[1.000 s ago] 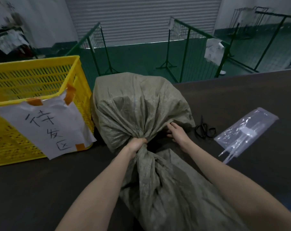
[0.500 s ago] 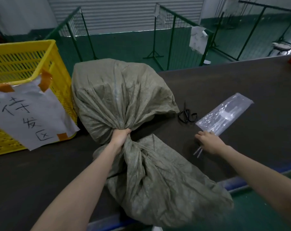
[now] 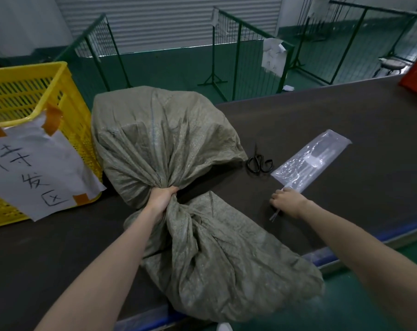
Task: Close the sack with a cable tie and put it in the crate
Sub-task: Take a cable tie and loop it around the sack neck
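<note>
Two bare forearms come in from the bottom edge, one to each side of a big olive-grey woven sack (image 3: 169, 149) lying on the dark table (image 3: 346, 130). Nearest the camera, the sack's loose open end fans out in crumpled folds and spills a bit over the table's front edge. Past that, the fabric is bunched into a tight neck, and the left hand (image 3: 161, 199) has that neck squeezed in a closed fist, with pleats radiating out both ways from the grip. Beyond the fist the filled part bulges up, rounded and lumpy, with a faint lighter stripe running down the weave.

Off to the right, the right hand (image 3: 287, 202) is curled down on the table with a thin pale cable tie (image 3: 275, 215) pinched in its fingers; the tie's tail pokes out toward the camera. Just beyond that hand sits a clear plastic bag of cable ties (image 3: 310, 161), and to its left a pair of black scissors (image 3: 259, 163), close to the sack's side but I can't tell if they touch.

Left of the sack, right beside it, stands the yellow slotted crate (image 3: 35, 91) with a handwritten paper sign (image 3: 35, 168) taped on with orange tape. Farther back, green metal barriers (image 3: 236, 56) stand on a green floor before a grey roller shutter (image 3: 169, 20).
</note>
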Tool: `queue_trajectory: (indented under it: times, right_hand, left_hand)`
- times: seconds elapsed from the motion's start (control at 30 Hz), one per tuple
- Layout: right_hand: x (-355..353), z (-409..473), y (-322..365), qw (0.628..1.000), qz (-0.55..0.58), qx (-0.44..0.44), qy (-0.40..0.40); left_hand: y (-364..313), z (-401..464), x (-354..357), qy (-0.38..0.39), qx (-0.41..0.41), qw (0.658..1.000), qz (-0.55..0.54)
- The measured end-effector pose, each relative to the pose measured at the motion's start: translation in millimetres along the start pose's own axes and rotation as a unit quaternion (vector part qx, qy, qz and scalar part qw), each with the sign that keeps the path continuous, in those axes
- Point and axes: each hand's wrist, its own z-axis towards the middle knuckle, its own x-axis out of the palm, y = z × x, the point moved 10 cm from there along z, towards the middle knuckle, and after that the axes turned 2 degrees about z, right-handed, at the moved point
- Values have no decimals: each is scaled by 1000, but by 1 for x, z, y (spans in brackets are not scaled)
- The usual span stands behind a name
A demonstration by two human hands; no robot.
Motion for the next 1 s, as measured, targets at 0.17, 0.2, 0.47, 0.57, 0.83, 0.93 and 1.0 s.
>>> queue_trajectory:
  times: [0.17,0.2,0.47,0.57,0.83,0.93,1.0]
  right_hand:
    - [-24,2,4,997,25,7,-72]
    - [-32,2,4,995,38,17,-96]
    - [-97,4,-2,926,289,44,-237]
    - [-140,-9,5,831,426,16,-357]
    - [-217,5,57,813,462,-22,-352]
    - [-218,21,76,876,374,2,-303]
    - [-219,27,79,890,356,18,-286]
  left_hand:
    - [-1,-3,-1,-4,3,1000,11]
    - [-1,-4,-2,-5,5,1000,12]
    - [-5,-2,-4,4,12,1000,17]
    - [2,-4,4,27,-7,999,-15]
    - [14,0,6,52,-67,992,-93]
    - [13,-1,7,62,-72,986,-137]
    - [15,-1,10,79,-81,982,-148]
